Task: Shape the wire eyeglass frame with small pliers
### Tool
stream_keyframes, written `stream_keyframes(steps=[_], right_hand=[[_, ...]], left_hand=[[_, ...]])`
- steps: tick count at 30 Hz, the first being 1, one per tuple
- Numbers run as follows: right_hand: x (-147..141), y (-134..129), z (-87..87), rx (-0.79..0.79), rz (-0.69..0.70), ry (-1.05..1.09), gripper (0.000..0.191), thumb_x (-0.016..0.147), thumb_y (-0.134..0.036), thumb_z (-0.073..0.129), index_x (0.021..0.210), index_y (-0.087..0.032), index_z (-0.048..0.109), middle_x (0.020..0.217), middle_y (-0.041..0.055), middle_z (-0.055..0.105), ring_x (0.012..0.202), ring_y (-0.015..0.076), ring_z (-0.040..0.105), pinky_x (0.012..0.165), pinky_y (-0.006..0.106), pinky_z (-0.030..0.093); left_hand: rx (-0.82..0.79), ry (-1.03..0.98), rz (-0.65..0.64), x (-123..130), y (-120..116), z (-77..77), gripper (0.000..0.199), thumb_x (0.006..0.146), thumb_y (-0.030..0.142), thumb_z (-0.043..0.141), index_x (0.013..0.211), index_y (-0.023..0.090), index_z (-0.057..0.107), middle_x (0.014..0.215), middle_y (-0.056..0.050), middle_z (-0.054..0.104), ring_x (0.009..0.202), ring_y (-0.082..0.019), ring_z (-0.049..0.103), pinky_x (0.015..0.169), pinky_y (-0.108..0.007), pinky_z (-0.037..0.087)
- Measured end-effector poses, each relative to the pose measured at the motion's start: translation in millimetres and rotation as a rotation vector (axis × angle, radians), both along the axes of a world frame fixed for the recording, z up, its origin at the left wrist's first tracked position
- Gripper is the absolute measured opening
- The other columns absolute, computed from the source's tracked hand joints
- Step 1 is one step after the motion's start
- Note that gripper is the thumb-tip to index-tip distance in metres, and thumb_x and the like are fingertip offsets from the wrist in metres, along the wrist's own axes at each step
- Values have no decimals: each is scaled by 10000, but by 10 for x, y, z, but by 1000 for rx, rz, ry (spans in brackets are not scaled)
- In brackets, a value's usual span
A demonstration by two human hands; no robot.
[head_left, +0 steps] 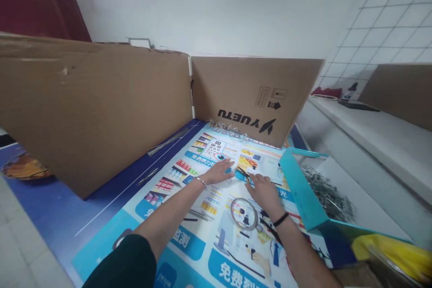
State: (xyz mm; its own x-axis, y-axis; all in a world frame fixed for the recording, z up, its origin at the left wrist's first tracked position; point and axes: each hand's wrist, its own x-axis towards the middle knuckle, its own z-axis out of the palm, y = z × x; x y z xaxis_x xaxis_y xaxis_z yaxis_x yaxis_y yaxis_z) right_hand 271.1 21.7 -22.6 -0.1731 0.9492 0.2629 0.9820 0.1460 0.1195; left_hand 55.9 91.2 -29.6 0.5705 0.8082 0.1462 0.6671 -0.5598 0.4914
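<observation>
My left hand [218, 172] lies over the printed poster sheet [199, 198], fingers stretched toward the right and no object visible in them. A bracelet circles that wrist. Close by on the right, my right hand [265, 192] curls around a small slender tool [242, 172] with a dark end and yellowish parts; its exact kind is too small to make out. The tool's dark end points toward my left fingertips. Right of my right hand stands a turquoise box [297, 189] with a tangled heap of thin metal pieces [327, 193] inside.
Tall cardboard panels [128, 112] wall off the left and back. Thin metal tools [147, 176] lie along the left panel, and clear crinkled bits [229, 128] at the back. Yellow cloth [394, 254] sits front right. A white ledge [371, 130] runs along the right.
</observation>
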Motion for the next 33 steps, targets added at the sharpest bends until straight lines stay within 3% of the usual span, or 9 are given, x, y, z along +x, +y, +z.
stream_keyframes(steps=[2,7,11,14,18,21,25,33], right_hand=[[3,-1,4,-6,-5,5,400,867,-442,414,1191,-229,516,1083,93,583,960,240,503,754,322,355],[6,-3,24,-6,-3,12,410,869,-445,407,1204,-231,507,1082,88,584,964,238,494,761,324,354],[13,-10,24,-24,17,10,421,870,-446,405,1209,-217,507,1084,92,587,965,239,487,784,329,351],[22,-5,0,-17,23,-1,440,876,-459,389,1211,-198,503,1087,110,582,976,246,477,797,339,348],[26,11,-29,-4,56,-26,456,883,-457,366,1220,-177,494,1104,120,574,969,254,474,792,349,352],[24,16,-36,5,59,-35,458,883,-446,364,1228,-171,487,1115,125,571,962,259,475,780,355,356],[20,17,-39,5,62,-38,456,884,-449,356,1207,-165,506,1104,122,578,947,262,478,782,359,353],[8,15,-23,-5,65,-45,456,883,-436,360,1221,-160,494,1120,128,563,964,262,465,792,362,347]], left_hand=[[-20,-45,7,-46,36,90,614,874,558,285,1368,200,350,1461,-65,278,1355,-190,215,1104,-345,209],[-72,-382,96,-280,64,437,516,843,534,395,1180,183,569,1365,-91,441,1282,-214,369,1079,-374,267],[-50,-438,129,-696,-75,704,469,819,481,480,1146,160,583,1262,-103,544,1210,-218,453,1035,-371,326],[-125,-357,157,-1120,-332,796,434,824,451,486,1127,157,589,1207,-88,585,1114,-202,530,972,-343,389],[-146,-174,229,-1586,-835,793,367,849,398,460,1112,180,592,1140,-51,622,1009,-164,576,888,-288,431],[-167,-18,222,-1690,-1198,737,278,853,351,460,977,181,641,973,-36,667,887,-149,599,808,-259,447],[-123,87,59,-1528,-1478,613,197,849,264,478,944,181,629,917,-32,636,847,-131,579,782,-235,428],[-98,203,62,-1211,-1502,365,194,810,221,517,1000,190,541,980,-40,541,875,-156,549,780,-263,432]])
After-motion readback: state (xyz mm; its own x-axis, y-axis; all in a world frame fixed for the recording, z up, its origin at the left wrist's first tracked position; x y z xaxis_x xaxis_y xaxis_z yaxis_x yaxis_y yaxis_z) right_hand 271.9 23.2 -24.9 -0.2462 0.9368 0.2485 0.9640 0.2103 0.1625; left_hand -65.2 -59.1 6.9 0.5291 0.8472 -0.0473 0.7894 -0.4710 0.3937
